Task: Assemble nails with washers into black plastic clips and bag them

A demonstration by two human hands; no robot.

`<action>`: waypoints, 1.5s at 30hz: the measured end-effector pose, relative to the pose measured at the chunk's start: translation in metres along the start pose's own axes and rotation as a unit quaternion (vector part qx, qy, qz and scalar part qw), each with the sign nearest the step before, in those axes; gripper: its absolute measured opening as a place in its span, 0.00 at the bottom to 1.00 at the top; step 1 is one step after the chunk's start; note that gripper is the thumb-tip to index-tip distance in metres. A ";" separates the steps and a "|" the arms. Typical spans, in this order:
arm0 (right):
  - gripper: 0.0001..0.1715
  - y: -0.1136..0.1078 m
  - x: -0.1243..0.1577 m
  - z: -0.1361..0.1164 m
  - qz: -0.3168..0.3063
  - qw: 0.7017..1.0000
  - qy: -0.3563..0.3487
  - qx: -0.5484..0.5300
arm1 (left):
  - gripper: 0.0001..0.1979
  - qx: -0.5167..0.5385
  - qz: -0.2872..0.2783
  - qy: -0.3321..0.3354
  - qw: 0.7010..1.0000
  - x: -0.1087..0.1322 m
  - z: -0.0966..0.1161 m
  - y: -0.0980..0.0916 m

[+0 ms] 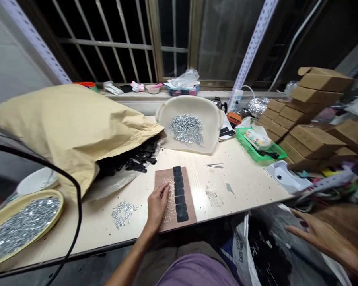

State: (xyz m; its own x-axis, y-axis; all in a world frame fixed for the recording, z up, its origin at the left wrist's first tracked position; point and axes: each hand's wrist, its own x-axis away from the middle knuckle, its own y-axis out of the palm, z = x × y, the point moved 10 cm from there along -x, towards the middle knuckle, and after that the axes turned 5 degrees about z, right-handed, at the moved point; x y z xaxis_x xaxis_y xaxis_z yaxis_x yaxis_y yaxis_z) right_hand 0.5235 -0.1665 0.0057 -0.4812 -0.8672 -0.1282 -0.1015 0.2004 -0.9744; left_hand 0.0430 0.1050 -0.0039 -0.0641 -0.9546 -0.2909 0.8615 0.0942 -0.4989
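Observation:
My left hand (157, 205) rests on a brown mat (191, 198), its fingers curled together among scattered tiny beige pieces (169, 212). Whatever the fingertips may hold is too small to make out. Right beside it, a column of several black rectangular pieces (179, 189) runs along the mat. At the lower right, my right hand (322, 236) is over a white woven bag (241, 252) containing dark parts (267, 254). Its thumb and fingers are apart. A small pile of shiny metal bits (123, 213) lies on the table left of the mat.
A cream scoop-shaped tray (210, 115) holds metal pins (186, 129). A large yellow sack (68, 123) spills black parts (140, 159). Metal washers fill a yellow basin (58, 216). Pins (214, 165), a green basket (261, 157) and stacked cardboard boxes (310, 141) are rightward. A black cable (79, 198) hangs in front.

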 end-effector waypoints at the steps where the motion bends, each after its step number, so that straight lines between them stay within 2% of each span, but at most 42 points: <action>1: 0.22 0.001 -0.009 -0.006 0.004 1.000 -0.001 -0.010 | 0.15 0.003 0.001 -0.001 1.000 0.000 0.000 -0.001; 3: 0.24 0.001 -0.033 -0.042 0.001 0.999 -0.029 -0.036 | 0.14 0.012 0.007 -0.005 1.000 0.002 0.001 -0.003; 5: 0.25 0.001 -0.060 -0.107 0.001 0.995 -0.088 -0.056 | 0.14 0.026 0.009 -0.010 1.000 0.003 0.002 -0.005; 7: 0.24 0.014 -0.081 -0.194 -0.045 0.977 -0.178 -0.108 | 0.14 0.036 0.009 -0.016 0.999 0.004 0.002 -0.005; 9: 0.21 0.029 -0.093 -0.289 -0.085 0.945 -0.274 -0.156 | 0.13 0.042 0.010 -0.022 0.999 0.006 0.002 -0.005; 11: 0.19 0.043 -0.101 -0.379 -0.096 0.913 -0.355 -0.178 | 0.13 0.049 0.011 -0.028 0.998 0.008 0.002 -0.005; 13: 0.16 0.062 -0.109 -0.457 -0.104 0.892 -0.408 -0.163 | 0.14 0.059 0.016 -0.037 0.997 0.008 -0.003 -0.008; 16: 0.14 0.094 -0.132 -0.535 -0.091 0.911 -0.389 -0.098 | 0.15 0.068 0.047 -0.071 0.994 0.000 -0.022 -0.025; 18: 0.14 0.111 -0.142 -0.567 -0.083 0.922 -0.370 -0.082 | 0.17 0.052 0.082 -0.099 0.990 -0.012 -0.039 -0.047; 20: 0.13 0.125 -0.146 -0.585 -0.078 0.926 -0.361 -0.074 | 0.18 -0.005 0.111 -0.100 0.989 -0.030 -0.049 -0.071; 22: 0.11 0.133 -0.147 -0.591 -0.077 0.928 -0.359 -0.069 | 0.18 -0.125 0.113 -0.062 0.984 -0.052 -0.049 -0.086; 24: 0.10 0.134 -0.147 -0.586 -0.074 0.928 -0.359 -0.070 | 0.21 -0.266 0.108 -0.079 0.955 -0.074 -0.057 -0.092; 27: 0.10 0.126 -0.150 -0.567 -0.063 0.928 -0.356 -0.083 | 0.24 -0.393 0.093 -0.140 0.904 -0.100 -0.075 -0.091; 30: 0.09 0.104 -0.157 -0.543 -0.019 0.919 -0.350 -0.180 | 0.23 -0.390 0.061 -0.202 0.897 -0.113 -0.096 -0.083; 34: 0.09 0.070 -0.162 -0.521 0.052 0.883 -0.335 -0.324 | 0.17 -0.307 0.065 -0.274 0.909 -0.111 -0.115 -0.087; 37: 0.06 0.051 -0.155 -0.519 0.087 0.862 -0.333 -0.373 | 0.15 -0.291 0.077 -0.276 0.913 -0.106 -0.115 -0.097; 39: 0.04 0.044 -0.148 -0.521 0.096 0.854 -0.317 -0.402 | 0.13 -0.244 0.101 -0.270 0.926 -0.099 -0.111 -0.105; 41: 0.03 0.043 -0.141 -0.522 0.094 0.849 -0.283 -0.436 | 0.11 -0.083 0.151 -0.283 0.944 -0.087 -0.110 -0.109; 42: 0.03 0.045 -0.137 -0.523 0.086 0.845 -0.262 -0.457 | 0.11 0.040 0.174 -0.295 0.939 -0.080 -0.110 -0.105; 43: 0.04 0.049 -0.133 -0.524 0.075 0.840 -0.243 -0.479 | 0.10 0.175 0.190 -0.304 0.917 -0.073 -0.109 -0.098; 45: 0.05 0.058 -0.122 -0.529 0.047 0.826 -0.214 -0.520 | 0.10 0.388 0.181 -0.307 0.850 -0.064 -0.099 -0.077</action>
State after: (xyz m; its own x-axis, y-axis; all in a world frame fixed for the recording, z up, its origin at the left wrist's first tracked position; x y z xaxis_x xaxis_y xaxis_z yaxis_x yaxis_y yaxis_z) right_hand 0.1158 0.1918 0.0622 -0.2002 -0.8628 -0.4643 -0.8812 0.3657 -0.2996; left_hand -0.0685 0.1864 -0.0278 0.3455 -0.8931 0.2881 0.8573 0.4252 0.2901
